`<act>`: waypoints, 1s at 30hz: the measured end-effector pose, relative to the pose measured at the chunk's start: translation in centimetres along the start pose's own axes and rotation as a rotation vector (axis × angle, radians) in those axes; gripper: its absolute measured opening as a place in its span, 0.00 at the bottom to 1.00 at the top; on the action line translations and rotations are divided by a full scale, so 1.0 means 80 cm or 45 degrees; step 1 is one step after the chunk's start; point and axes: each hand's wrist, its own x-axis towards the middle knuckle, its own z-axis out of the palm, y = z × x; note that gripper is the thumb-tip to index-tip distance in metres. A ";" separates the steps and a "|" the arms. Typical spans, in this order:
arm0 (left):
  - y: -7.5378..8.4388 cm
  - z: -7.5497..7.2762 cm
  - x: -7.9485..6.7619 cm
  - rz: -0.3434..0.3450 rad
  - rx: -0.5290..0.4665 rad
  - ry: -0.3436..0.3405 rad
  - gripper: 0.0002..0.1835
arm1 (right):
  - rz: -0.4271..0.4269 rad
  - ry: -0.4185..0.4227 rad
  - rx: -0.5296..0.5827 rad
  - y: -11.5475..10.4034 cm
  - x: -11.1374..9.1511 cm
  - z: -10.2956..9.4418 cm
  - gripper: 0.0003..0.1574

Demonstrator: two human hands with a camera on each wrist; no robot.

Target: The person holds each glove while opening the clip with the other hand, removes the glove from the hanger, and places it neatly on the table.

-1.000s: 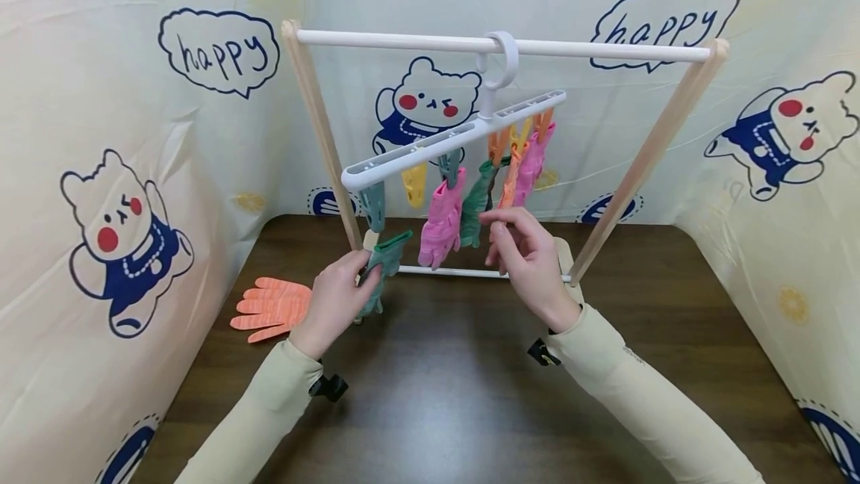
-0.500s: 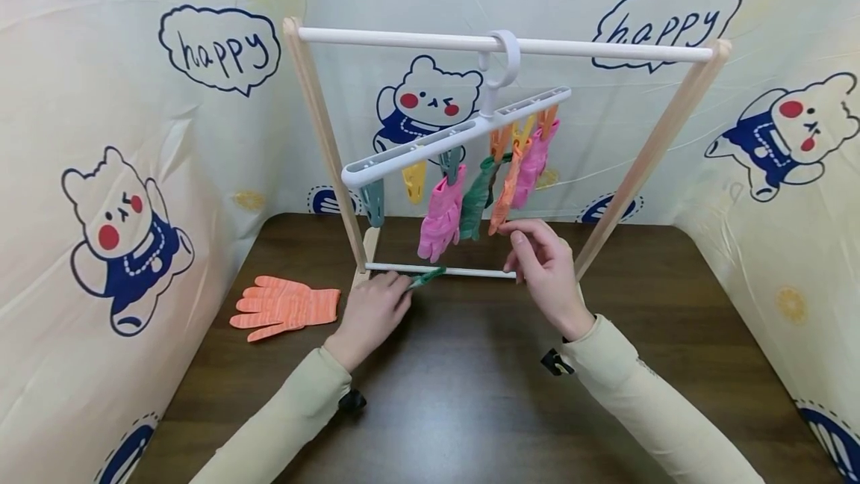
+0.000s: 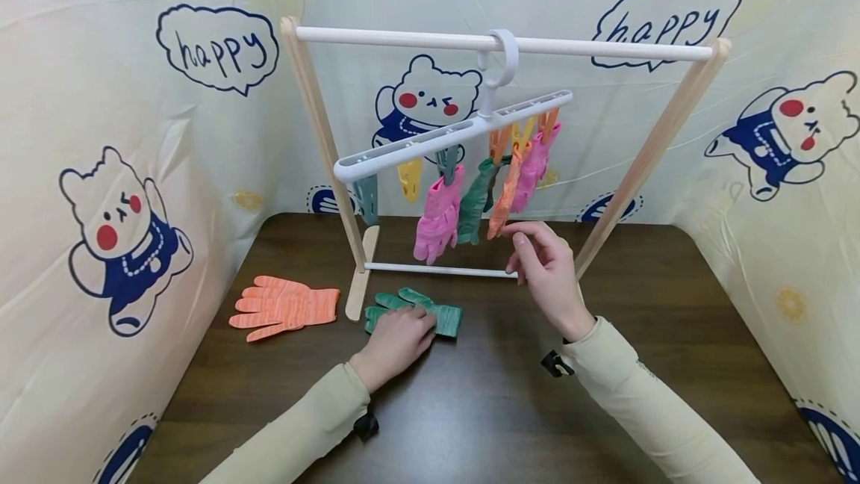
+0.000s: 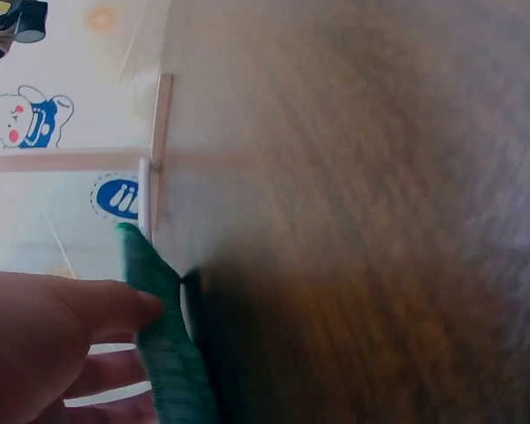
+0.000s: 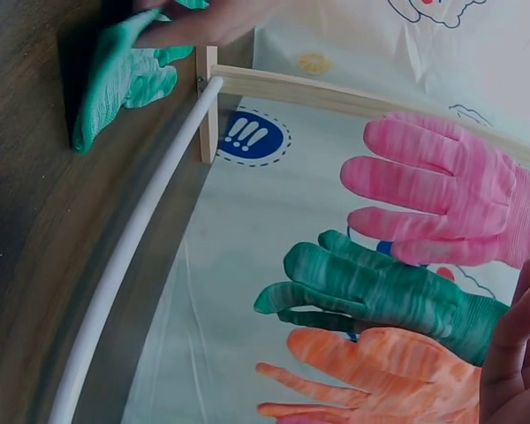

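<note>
My left hand [image 3: 395, 340] pinches a green knit glove [image 3: 449, 321] just over the table, palm down. The left wrist view shows the thumb against the fabric of this green glove [image 4: 170, 353], which has a dark shadow beside it. My right hand [image 3: 547, 275] hovers with loosely bent fingers and nothing in its grasp. In the head view its fingertips are right at the lower end of a hanging orange glove [image 3: 507, 196]. Beside that one hang another green glove [image 3: 474, 204] and a pink glove [image 3: 438, 221], with a second pink glove [image 3: 535, 169] farther back.
A white clip hanger [image 3: 410, 149] hangs at a slant from the rack's top bar [image 3: 403, 39]. A teal clip [image 3: 366, 200] and a yellow clip [image 3: 409, 181] hang bare at its near end. An orange glove [image 3: 285, 305] lies flat on the table's left.
My left hand has brought the green glove down and rightward, from below the teal clip to the table. My right hand has shifted slightly right and down. The hanger swings slightly.
</note>
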 end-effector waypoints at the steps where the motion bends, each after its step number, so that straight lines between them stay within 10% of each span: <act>1: 0.001 0.001 -0.001 -0.001 -0.004 -0.017 0.06 | 0.000 0.000 -0.001 0.000 0.000 0.000 0.13; 30: -0.004 -0.006 0.003 -0.059 -0.130 -0.169 0.10 | -0.006 -0.016 -0.049 -0.009 -0.003 0.004 0.13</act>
